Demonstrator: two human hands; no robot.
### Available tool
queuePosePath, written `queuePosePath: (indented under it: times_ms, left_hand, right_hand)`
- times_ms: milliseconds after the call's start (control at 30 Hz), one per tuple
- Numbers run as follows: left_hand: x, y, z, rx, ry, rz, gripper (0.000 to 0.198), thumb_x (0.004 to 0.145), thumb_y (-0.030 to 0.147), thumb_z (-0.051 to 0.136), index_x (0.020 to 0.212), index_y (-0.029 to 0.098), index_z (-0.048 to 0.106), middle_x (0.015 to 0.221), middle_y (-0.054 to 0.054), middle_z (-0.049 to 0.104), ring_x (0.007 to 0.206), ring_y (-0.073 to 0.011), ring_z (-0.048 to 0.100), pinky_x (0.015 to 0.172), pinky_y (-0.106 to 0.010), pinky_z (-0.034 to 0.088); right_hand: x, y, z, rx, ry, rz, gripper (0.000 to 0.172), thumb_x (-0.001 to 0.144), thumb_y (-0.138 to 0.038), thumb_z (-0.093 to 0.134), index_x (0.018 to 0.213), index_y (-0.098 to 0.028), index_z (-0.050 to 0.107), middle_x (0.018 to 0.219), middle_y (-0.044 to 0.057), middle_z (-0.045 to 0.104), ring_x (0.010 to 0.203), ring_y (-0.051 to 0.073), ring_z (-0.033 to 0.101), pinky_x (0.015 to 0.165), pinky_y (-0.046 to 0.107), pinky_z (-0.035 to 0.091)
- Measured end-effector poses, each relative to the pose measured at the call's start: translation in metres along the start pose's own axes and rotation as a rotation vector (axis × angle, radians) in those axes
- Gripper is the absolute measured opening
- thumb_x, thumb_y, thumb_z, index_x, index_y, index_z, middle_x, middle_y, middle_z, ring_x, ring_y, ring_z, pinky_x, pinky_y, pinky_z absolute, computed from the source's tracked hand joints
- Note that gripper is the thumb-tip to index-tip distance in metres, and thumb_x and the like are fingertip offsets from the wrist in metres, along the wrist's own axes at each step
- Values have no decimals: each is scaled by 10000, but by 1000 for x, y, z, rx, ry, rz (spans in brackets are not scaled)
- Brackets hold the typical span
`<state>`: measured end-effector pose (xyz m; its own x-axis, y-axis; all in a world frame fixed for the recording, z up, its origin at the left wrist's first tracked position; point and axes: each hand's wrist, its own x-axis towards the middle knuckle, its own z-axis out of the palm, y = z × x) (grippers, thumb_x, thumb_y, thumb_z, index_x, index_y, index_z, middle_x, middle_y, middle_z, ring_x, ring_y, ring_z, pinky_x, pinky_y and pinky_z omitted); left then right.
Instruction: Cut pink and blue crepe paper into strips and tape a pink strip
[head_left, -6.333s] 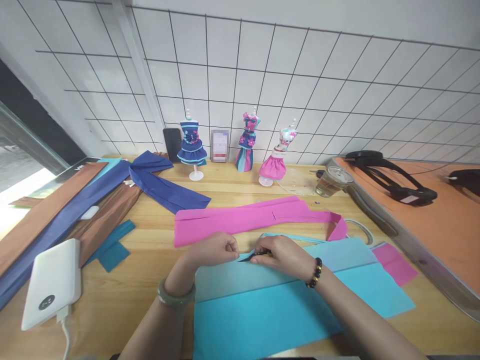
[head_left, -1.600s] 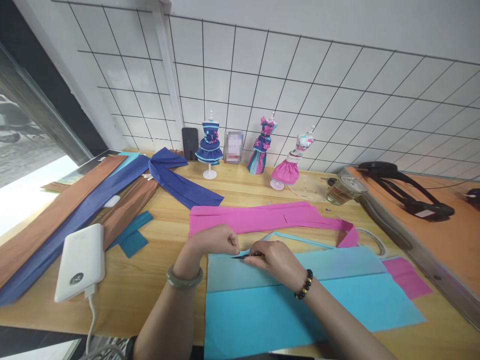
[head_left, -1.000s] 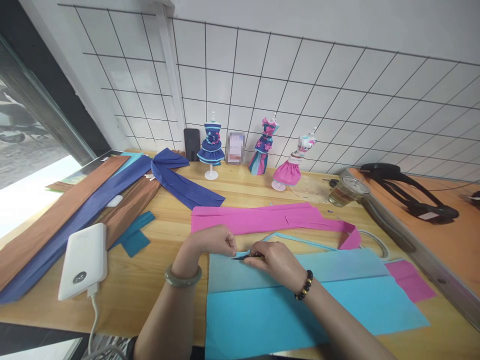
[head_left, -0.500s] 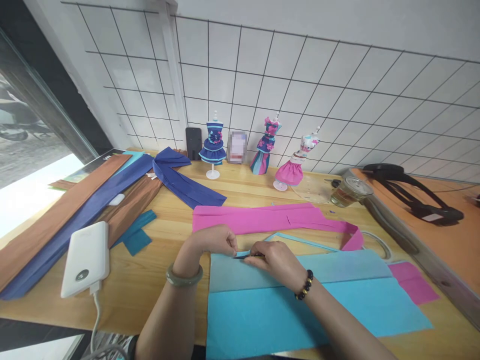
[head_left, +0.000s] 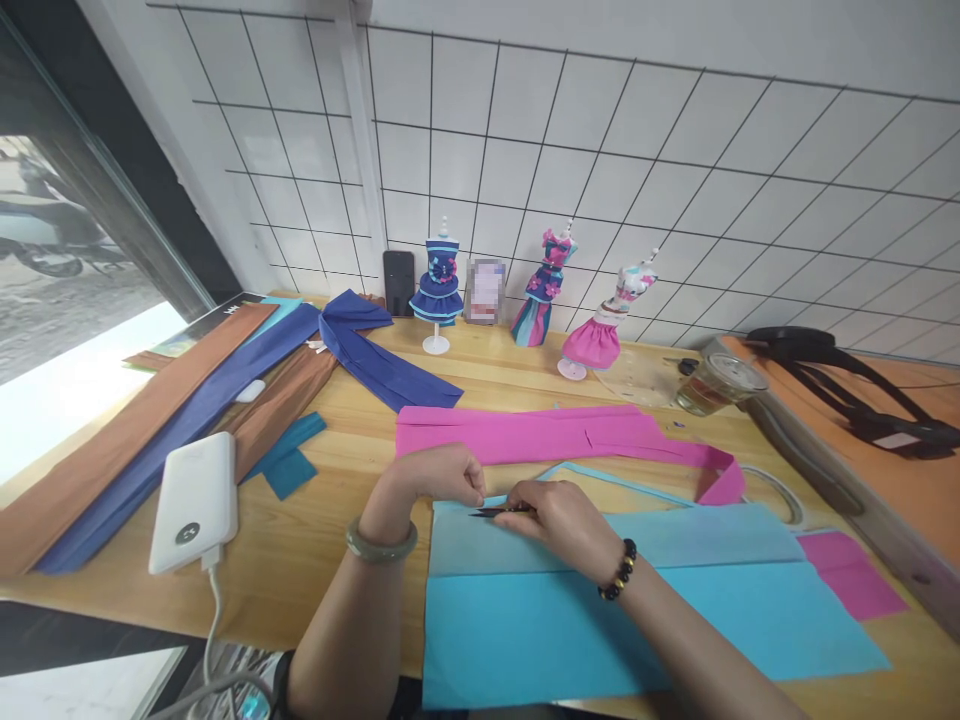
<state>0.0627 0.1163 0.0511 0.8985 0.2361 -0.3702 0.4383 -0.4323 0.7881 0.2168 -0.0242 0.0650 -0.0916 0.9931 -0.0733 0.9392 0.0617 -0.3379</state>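
A folded sheet of light blue fabric (head_left: 540, 635) lies across the front of the table, its paler folded band at the far side. My right hand (head_left: 562, 520) rests over that band, fingers closed around small scissors (head_left: 491, 512) whose dark pointed blades face left along the fabric's far edge. My left hand (head_left: 450, 474) is closed in a pinch at the far left corner, on the end of a narrow light blue strip (head_left: 496, 499) at that edge. The fingertips partly hide the hold. The strip (head_left: 630, 483) continues to the right behind my right hand.
Pink fabric (head_left: 510, 432) lies just beyond my hands. Blue (head_left: 405, 365) and brown fabric (head_left: 172, 395) and a white power bank (head_left: 196, 500) lie left. Dressed mini mannequins (head_left: 436, 290) stand along the wall. A glass jar (head_left: 720, 384) stands at the right.
The view has shifted slightly, so everything sits a little further right. The scissor blades show more clearly now. Both hands keep nearly the same place on the fabric.
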Motion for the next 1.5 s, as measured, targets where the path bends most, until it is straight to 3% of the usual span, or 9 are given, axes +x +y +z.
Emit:
queuePosePath:
  times_ms: [333,700,1233,1500]
  left_hand:
    - [-9,15,-5,-9,1,9,105,597,212,537,600,154,625,503,60,481,494,-64,391,454,-180,284]
    - [-8,12,-4,-24,31,21,115,603,189,541,621,157,651,558,52,549,567,-76,455,499,-163,322]
    - [-12,17,-6,-46,25,6,107,606,207,546,610,162,643,523,60,515,522,-70,409,483,-180,301]
    - [-14,22,-6,-46,23,-5,112,611,211,555,624,155,651,530,57,528,528,-68,420,494,-173,313]
  right_hand:
    - [5,-9,7,-2,26,-4,348,840,-521,462,793,-219,627,744,8,692,660,156,619,547,241,316]
    - [4,-14,3,24,2,33,341,854,-496,453,787,-212,630,775,27,699,677,167,627,556,239,336]
    - [6,-12,9,34,25,18,439,858,-558,380,771,-200,617,773,34,699,654,166,627,561,239,348]
    - [6,-11,9,32,35,7,388,855,-525,424,767,-202,618,746,27,695,637,156,619,557,231,337]
